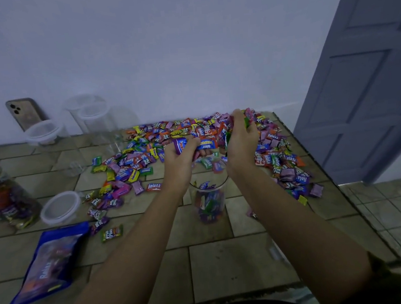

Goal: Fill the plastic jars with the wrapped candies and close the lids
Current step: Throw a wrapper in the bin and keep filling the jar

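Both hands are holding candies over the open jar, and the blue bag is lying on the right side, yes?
No, the head view shows the blue bag lying on the left side. The left hand and right hand do hold candies over the open jar.

jars [209,195] 5 | loose lid [60,208] 1 | bag [46,264] 1 | phone [25,113] 1 | hands [180,161] 2 | candies [144,142] uncounted

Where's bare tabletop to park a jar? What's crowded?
Best: the near tiles between the blue bag and the table's right edge, in front of the open jar. Also the left strip between the filled jar and the empty jars. Crowded: the candy pile across the back right.
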